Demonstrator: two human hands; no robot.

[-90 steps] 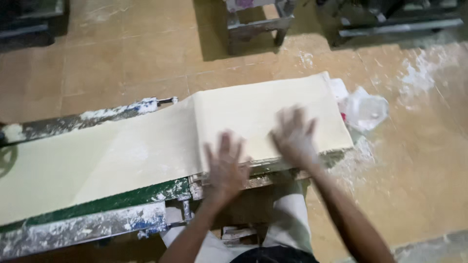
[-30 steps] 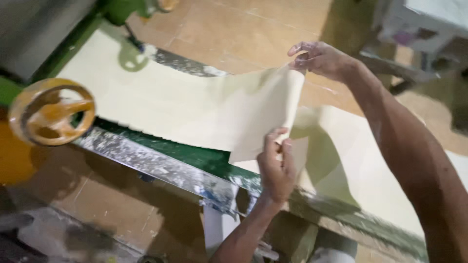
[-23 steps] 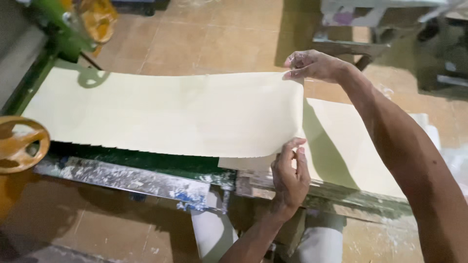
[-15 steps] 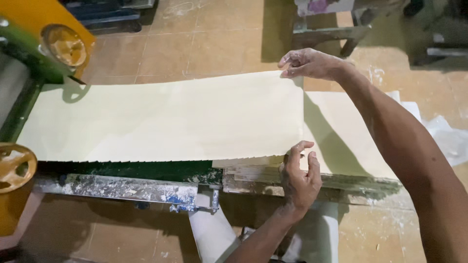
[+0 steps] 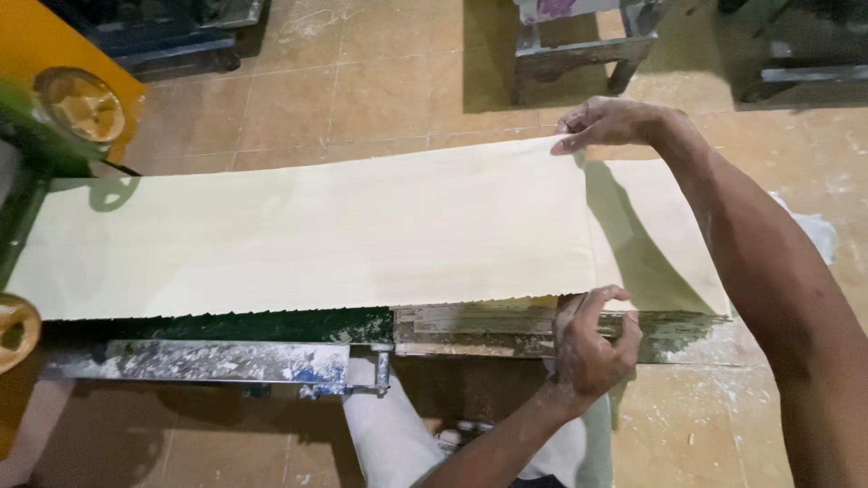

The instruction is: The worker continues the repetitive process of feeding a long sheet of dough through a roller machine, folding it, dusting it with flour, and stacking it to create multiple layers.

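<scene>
1. You've pulled the long pale-yellow dough sheet (image 5: pixel 307 235) flat; a second ago it hung folded.
2. Your right hand (image 5: pixel 610 122) pinches its far corner, your left hand (image 5: pixel 592 339) the near one (both closed on dough).
3. It lies along the flour-dusted green metal bench (image 5: pixel 271 348).

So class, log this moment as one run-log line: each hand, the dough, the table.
left hand: pinching near edge of dough sheet | right hand: pinching far edge | sheet: flat, fold end laid over lower layer | table: floury

Dough sheet (image 5: pixel 307 235) covers table; floor (image 5: pixel 380 81) beyond open.
</scene>
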